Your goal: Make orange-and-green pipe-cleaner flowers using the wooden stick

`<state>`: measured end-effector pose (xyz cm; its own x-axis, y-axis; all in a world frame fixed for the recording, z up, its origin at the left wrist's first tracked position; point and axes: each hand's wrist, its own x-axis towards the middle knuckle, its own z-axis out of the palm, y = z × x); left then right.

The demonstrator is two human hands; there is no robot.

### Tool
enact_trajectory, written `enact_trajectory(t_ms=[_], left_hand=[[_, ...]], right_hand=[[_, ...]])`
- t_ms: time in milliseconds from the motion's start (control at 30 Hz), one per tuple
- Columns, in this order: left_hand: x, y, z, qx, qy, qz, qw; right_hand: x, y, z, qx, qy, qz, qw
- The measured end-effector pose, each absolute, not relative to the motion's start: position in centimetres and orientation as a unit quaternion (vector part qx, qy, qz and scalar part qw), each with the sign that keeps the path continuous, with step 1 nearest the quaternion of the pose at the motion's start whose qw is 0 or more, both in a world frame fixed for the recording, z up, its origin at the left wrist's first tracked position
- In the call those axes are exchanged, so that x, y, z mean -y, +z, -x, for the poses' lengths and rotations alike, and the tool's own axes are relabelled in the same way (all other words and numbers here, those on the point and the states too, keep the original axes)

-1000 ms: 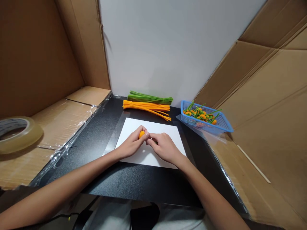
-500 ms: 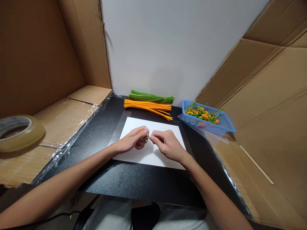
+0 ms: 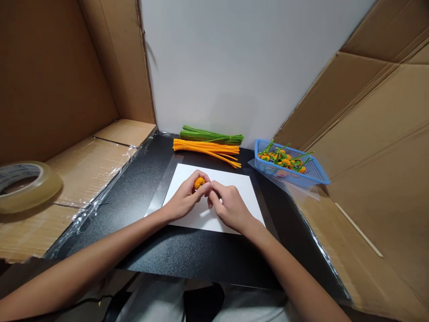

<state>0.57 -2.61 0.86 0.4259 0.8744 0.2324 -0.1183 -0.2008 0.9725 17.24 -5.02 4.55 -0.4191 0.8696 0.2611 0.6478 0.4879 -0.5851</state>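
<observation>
Our left hand (image 3: 183, 201) grasped one orange pipe-cleaner coil (image 3: 199, 183) above one white sheet (image 3: 209, 214); our right hand (image 3: 232, 209) curled against it, gripping what we could not tell. On the bench (image 3: 201, 255) lay one green bundle (image 3: 211, 137) and one orange bundle (image 3: 206, 151), with one blue basket (image 3: 290, 179) beside them

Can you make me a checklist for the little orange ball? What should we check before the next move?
1. Orange pipe-cleaner coil held by the left hand: ok.
2. Right hand right beside it: ok, touching the left hand.
3. Green stem fixed to the coil: cannot tell, fingers hide that spot.
4. Orange pipe cleaners and green pipe cleaners lying in bundles: ok.
5. Blue mesh basket upright: ok.
</observation>
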Motion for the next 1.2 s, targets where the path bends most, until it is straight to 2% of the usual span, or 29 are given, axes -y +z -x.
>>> enact_trajectory(t_ms=[167, 667, 967, 1067, 1200], left_hand=[[2.6, 0.6, -0.7, -0.313, 0.466, -0.609, 0.561], [2.1, 1.0, 0.6, -0.265, 0.382, -0.665, 0.585], [2.3, 1.3, 0.3, -0.315, 0.400, -0.685, 0.521], [2.2, 1.2, -0.1, -0.313, 0.419, -0.630, 0.575], [1.9, 1.3, -0.7, -0.288, 0.421, -0.469, 0.721]], right_hand=[[5.0, 4.8, -17.3, 0.815, 0.239, 0.439, 0.292], [4.7, 6.0, -18.7, 0.828, 0.267, 0.419, 0.259], [4.7, 6.1, -18.7, 0.836, 0.248, 0.422, 0.247], [4.9, 6.1, -18.4, 0.835, 0.243, 0.426, 0.251], [5.2, 5.8, -17.7, 0.839, 0.246, 0.422, 0.241]])
